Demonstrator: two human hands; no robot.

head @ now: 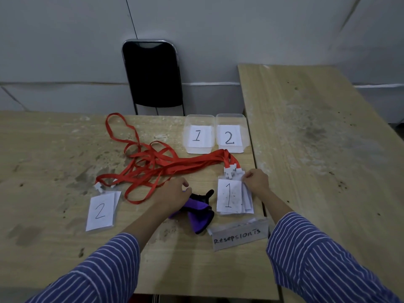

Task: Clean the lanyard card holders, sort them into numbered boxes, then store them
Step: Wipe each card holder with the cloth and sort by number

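Note:
A stack of card holders marked "1" [229, 196] lies right of centre, its red lanyards [153, 165] trailing left in a tangle. My right hand [255, 181] pinches the stack's top right corner. My left hand [175, 193] is closed on a purple and black cloth [200, 212] lying just left of that stack. A second stack of holders marked "2" [101, 211] rests at the left. Two clear boxes stand at the table's far edge, box "1" [199, 133] beside box "2" [230, 133].
A clear stand with a paper sign reading "Resepsionis" [239, 236] sits near the front edge. A black chair [153, 75] stands behind the stained wooden table [43, 149]. Another wooden table [317, 138] adjoins on the right.

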